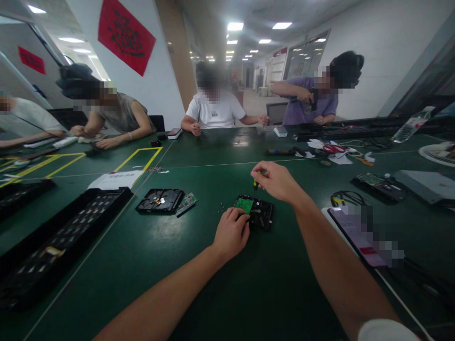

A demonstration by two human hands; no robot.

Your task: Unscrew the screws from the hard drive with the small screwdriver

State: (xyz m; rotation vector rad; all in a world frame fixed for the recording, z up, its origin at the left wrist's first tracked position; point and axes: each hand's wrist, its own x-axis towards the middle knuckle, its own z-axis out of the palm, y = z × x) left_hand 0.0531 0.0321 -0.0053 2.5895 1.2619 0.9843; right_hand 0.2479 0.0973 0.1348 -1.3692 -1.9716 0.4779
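Observation:
A black hard drive [263, 215] lies flat on the green table with its green circuit board [244, 204] facing up. My left hand [232, 229] rests on the drive's near left edge, its fingers bent over the rim and pressing on it. Above the drive, my right hand [272, 180] pinches the yellow-and-black handle of a small screwdriver [255, 184]. The thin shaft points down at the edge of the circuit board; whether its tip sits in a screw is too small to tell. Several tiny screws [221, 207] lie just left of the drive.
Left of me are another hard drive [159, 201], a loose circuit board [187, 203] and a long black tray [64, 237]. A phone [359, 237], a cable and a drive with exposed board [380, 185] lie right. Several people sit across the table [199, 279].

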